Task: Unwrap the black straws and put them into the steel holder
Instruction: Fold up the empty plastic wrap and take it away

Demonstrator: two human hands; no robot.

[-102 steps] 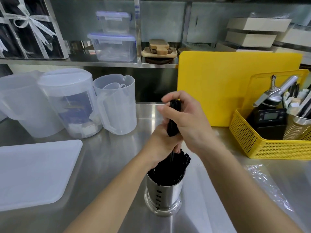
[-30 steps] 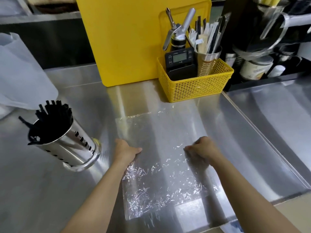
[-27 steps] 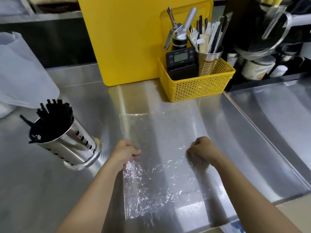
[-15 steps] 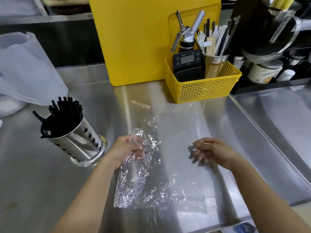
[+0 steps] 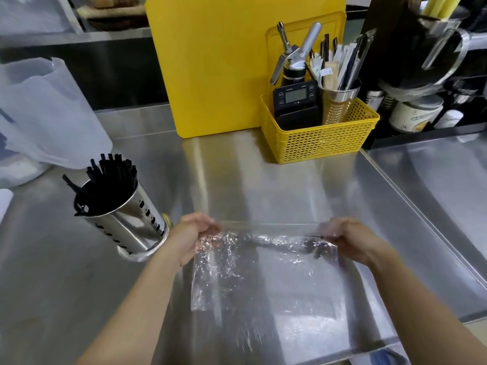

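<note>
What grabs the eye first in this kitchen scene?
The left hand and right hand grip a crinkled clear plastic wrapper stretched over the steel counter. Left of them stands the steel holder packed with black straws; behind, a bright yellow board and yellow basket.

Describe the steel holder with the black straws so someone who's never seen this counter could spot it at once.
Find the big yellow cutting board leaning at the back of the steel counter. Forward and left of it, beside the left hand, stands the steel holder. Unlike the steel cup in the yellow basket, it stands on the bare counter, filled only with black straws.
</note>
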